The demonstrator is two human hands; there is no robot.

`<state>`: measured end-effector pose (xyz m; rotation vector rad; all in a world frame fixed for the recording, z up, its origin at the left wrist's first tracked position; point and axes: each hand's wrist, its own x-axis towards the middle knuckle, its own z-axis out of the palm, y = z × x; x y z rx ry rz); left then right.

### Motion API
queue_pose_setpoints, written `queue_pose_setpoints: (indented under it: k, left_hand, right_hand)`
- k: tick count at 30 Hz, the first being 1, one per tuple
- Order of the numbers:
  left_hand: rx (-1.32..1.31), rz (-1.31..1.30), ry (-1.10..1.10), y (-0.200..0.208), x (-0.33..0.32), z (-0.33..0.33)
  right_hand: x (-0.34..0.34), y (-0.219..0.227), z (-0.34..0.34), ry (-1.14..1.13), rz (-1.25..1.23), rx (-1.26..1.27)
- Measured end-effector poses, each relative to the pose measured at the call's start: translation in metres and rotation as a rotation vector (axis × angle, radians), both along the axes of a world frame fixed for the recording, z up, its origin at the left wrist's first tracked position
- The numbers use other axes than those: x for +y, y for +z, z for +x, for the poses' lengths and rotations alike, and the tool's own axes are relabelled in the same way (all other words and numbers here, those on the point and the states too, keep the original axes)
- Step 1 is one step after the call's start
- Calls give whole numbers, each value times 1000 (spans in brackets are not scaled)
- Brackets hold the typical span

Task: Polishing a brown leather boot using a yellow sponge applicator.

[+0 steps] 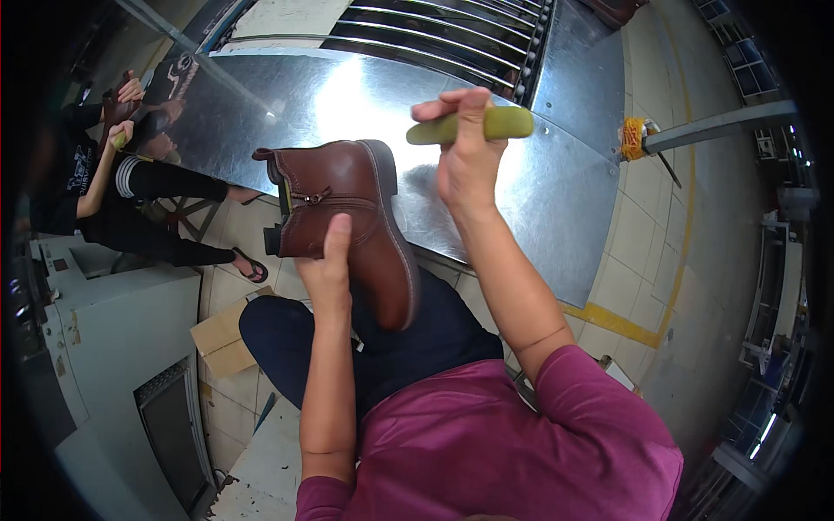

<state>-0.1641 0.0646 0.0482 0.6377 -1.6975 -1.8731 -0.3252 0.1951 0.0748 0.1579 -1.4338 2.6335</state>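
Observation:
A brown leather ankle boot is tipped on its side above my lap, at the near edge of the metal table. Its zip side faces up, its toe points toward me and its opening faces left. My left hand grips it at the shaft, thumb on top of the leather and the other fingers hidden beneath. Over the table to the right, my right hand is closed round an oblong olive-green pad, apart from the boot. Whether the pad is a sponge or a cloth-covered block I cannot tell.
A shiny metal table lies ahead, with a roller conveyor beyond it. At the left a co-worker sits holding a brown shoe. A grey machine cabinet stands at left, near flattened cardboard. A metal bar juts in from the right.

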Motion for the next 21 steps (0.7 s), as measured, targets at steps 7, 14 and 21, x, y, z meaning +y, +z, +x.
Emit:
queue_pose_setpoints:
  k: [7,14,21]
  left_hand:
    - [-1,108,-50,9,8,-2]
    - [91,283,76,6,10,-18]
    - [145,573,227,-8,11,-18]
  right_hand:
    - [-55,-5,-16,152,-127,-61]
    - [-89,-19,-40,261,-35,-76]
    - [-96,-10,-25,440,-135,-69]
